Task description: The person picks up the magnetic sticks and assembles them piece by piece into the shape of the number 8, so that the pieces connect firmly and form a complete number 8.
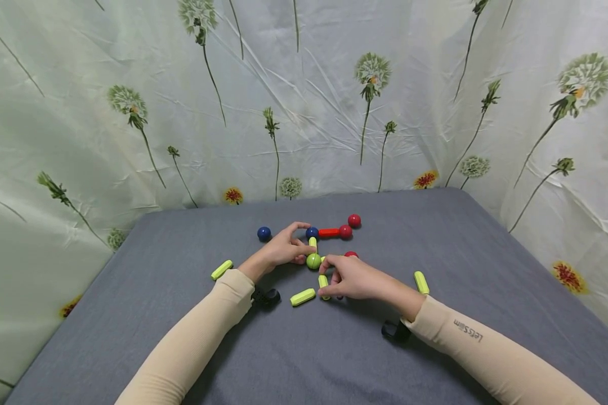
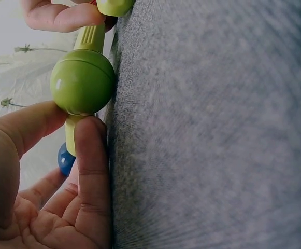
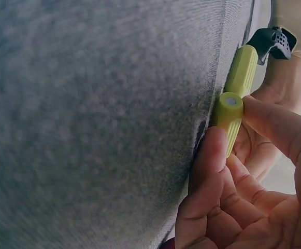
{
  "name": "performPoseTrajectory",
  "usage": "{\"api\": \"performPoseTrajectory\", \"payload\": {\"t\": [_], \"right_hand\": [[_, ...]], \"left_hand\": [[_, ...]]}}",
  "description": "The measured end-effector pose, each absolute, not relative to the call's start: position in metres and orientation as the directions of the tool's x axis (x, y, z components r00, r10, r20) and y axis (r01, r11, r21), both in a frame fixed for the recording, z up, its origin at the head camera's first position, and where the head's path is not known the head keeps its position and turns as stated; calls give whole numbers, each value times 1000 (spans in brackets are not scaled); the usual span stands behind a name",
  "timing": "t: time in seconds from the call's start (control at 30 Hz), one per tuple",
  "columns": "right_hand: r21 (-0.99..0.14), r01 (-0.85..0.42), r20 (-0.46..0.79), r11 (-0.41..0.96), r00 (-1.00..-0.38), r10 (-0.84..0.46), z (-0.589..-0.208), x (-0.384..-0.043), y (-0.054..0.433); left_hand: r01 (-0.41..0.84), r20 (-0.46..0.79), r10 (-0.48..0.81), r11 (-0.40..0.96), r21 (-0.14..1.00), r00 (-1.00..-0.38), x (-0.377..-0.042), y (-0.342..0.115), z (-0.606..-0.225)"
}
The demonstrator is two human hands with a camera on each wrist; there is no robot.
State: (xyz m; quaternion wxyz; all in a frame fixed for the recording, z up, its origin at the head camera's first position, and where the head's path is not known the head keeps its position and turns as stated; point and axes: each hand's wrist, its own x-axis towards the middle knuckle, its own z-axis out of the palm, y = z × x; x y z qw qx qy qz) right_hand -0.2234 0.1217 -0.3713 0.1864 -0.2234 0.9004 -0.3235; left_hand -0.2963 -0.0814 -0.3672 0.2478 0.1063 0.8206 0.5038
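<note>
My left hand (image 1: 284, 246) pinches a yellow-green magnetic rod (image 2: 71, 136) between thumb and finger, right beside the green ball (image 2: 83, 82). Another left finger reaches to the blue ball (image 1: 312, 233) at the rod's far end. From that blue ball a red rod (image 1: 329, 232) runs right to a red ball (image 1: 345, 232). A further yellow-green rod (image 2: 91, 37) joins the green ball on its right side, partly hidden by my right hand (image 1: 357, 277). That hand pinches a loose yellow-green rod (image 3: 229, 116), its silvery end facing up in the right wrist view.
Loose yellow-green rods lie left (image 1: 222, 270), near the middle (image 1: 303, 297) and right (image 1: 421, 282) on the grey cloth (image 1: 304, 354). A blue ball (image 1: 264, 233) sits left. One red ball (image 1: 354, 220) sits behind; another red ball (image 1: 351, 254) is partly covered by my right hand.
</note>
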Motion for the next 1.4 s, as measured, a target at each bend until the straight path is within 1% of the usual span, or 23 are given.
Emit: {"api": "performPoseTrajectory", "payload": {"t": [0.27, 0.47, 0.8, 1.03, 1.27, 1.4], "right_hand": [[-660, -309, -178, 684, -821, -543, -371, -224, 119], [-646, -318, -173, 694, -825, -538, -373, -225, 117], [-642, -304, -178, 704, -834, -523, -368, -225, 122], [-671, -275, -160, 689, -853, -497, -354, -231, 133], [-683, -249, -165, 686, -863, -477, -346, -241, 143], [-697, -241, -160, 676, -866, -474, -345, -248, 150]], "left_hand": [[-92, -301, 409, 457, 885, -862, -307, -83, -385], [-69, -271, 393, 458, 886, -879, -309, -83, -393], [-63, -257, 389, 445, 893, -885, -308, -82, -394], [-65, -259, 391, 446, 893, -883, -309, -83, -394], [-95, -285, 405, 429, 898, -868, -311, -84, -393], [-99, -295, 422, 428, 898, -857, -307, -84, -386]]}}
